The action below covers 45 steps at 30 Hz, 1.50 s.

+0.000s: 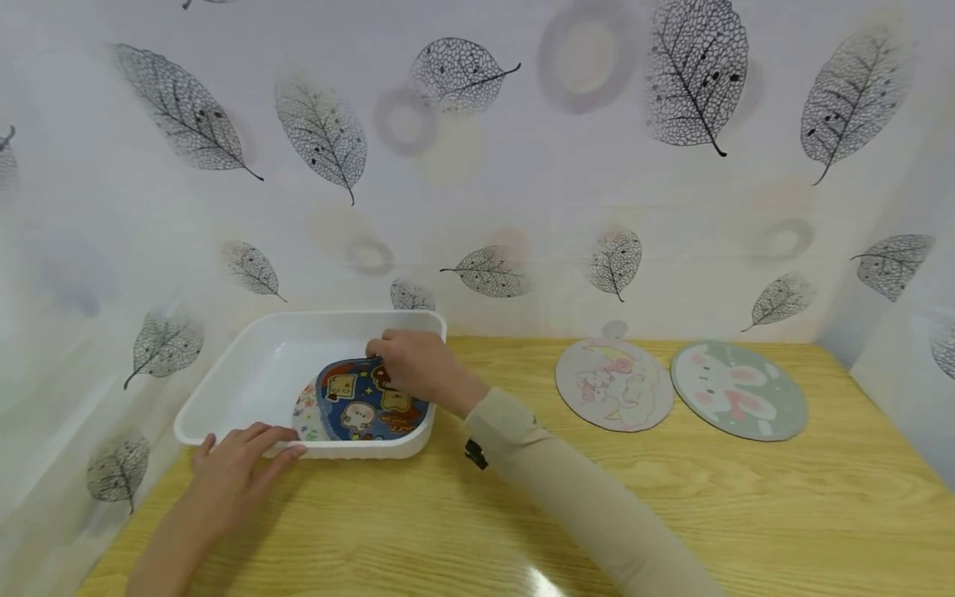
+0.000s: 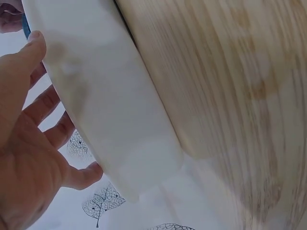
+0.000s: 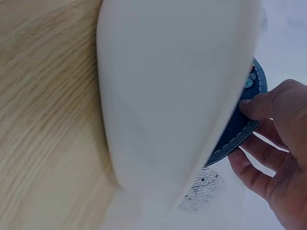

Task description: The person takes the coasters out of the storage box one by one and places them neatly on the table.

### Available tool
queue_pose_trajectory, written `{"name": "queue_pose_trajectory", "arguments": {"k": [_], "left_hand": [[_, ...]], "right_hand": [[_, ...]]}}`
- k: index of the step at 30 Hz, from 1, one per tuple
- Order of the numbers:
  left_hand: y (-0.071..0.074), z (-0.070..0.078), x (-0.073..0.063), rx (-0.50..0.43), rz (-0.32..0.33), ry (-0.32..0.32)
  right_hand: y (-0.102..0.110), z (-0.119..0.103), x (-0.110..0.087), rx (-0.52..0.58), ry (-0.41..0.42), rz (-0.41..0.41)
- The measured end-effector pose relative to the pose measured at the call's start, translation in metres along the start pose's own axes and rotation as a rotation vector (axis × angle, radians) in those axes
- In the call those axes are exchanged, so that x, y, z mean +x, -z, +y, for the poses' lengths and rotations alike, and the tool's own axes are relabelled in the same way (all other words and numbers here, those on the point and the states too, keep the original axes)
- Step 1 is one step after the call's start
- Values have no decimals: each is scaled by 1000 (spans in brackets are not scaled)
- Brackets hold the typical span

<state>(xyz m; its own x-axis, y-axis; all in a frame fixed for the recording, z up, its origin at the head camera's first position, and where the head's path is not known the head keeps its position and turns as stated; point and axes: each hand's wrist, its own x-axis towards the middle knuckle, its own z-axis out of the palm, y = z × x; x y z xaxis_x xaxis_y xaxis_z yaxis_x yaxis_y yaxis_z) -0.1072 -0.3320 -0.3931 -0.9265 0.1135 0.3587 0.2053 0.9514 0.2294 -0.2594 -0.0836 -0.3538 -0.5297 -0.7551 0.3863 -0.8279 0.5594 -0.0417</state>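
A white plastic basin [image 1: 246, 373] stands at the left of the wooden table. Inside it, a dark blue round mat [image 1: 356, 406] with cartoon figures lies tilted over a pale floral mat [image 1: 306, 414], which shows only at its left edge. My right hand [image 1: 410, 361] pinches the blue mat at its upper right edge; in the right wrist view the thumb lies on its printed face and the fingers behind. My left hand [image 1: 242, 460] rests on the basin's near rim with fingers spread, as the left wrist view also shows.
On the table [image 1: 522, 514] at the right lie a pink round mat [image 1: 613, 385] with a moon picture and a green round mat [image 1: 739, 390] with a white rabbit, side by side. A leaf-patterned sheet [image 1: 477, 191] hangs behind and along both sides.
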Motion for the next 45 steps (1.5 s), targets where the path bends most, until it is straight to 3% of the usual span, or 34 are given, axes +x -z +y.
{"name": "queue_pose_trajectory", "arguments": {"k": [14,23,32,45], "left_hand": [[1,-5,2,-30,-13,8],[0,-5,1,-33,-4,8],[0,-5,2,-45,14,-8],[0,-5,1,-48,8,-1]], "right_hand": [[16,-13,1,-62,38,-3],[23,-7,3,10,69,95],[30,-5,5,31,82,140],[43,-6,1,53,59,86]]}}
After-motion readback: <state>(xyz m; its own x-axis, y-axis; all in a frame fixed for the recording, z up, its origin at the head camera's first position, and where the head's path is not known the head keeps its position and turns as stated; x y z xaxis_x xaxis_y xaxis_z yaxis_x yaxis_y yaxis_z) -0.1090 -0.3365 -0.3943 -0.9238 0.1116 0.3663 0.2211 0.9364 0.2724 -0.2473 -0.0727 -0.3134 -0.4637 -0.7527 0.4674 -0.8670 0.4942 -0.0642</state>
